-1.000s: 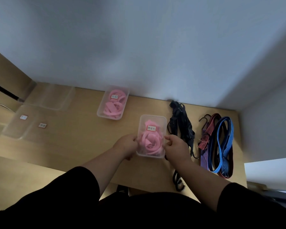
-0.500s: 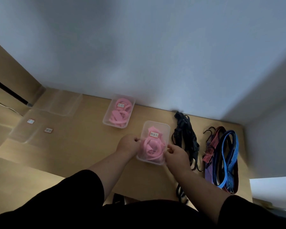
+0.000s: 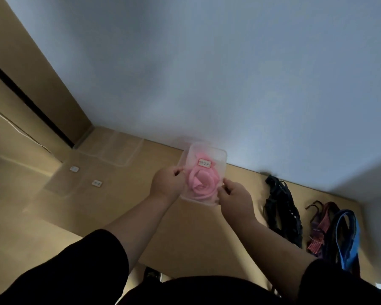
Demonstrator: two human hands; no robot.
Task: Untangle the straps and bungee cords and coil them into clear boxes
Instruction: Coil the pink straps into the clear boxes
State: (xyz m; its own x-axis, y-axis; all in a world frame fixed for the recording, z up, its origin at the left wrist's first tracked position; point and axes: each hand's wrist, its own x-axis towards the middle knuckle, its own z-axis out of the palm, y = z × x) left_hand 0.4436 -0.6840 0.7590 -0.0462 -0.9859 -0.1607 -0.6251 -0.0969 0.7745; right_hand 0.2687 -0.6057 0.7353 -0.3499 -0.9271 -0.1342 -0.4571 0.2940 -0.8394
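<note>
Both hands are gripping one clear box (image 3: 204, 172) by its long sides: the left hand (image 3: 166, 183) is curling its fingers over the left rim, and the right hand (image 3: 234, 198) is pinching the right rim near the close corner. The box is sitting between them, toward the back of the wooden bench (image 3: 123, 208) near the wall; whether it is resting on the bench or lifted off it cannot be told. A coiled pink strap (image 3: 201, 183) is lying inside it under a small white label (image 3: 204, 162). At far left, clear lids (image 3: 110, 155) with small labels are lying flat. To the right, a black bungee cord bundle (image 3: 282, 213) is lying on the bench, then red striped cords (image 3: 319, 230) and a blue strap (image 3: 349, 237).
</note>
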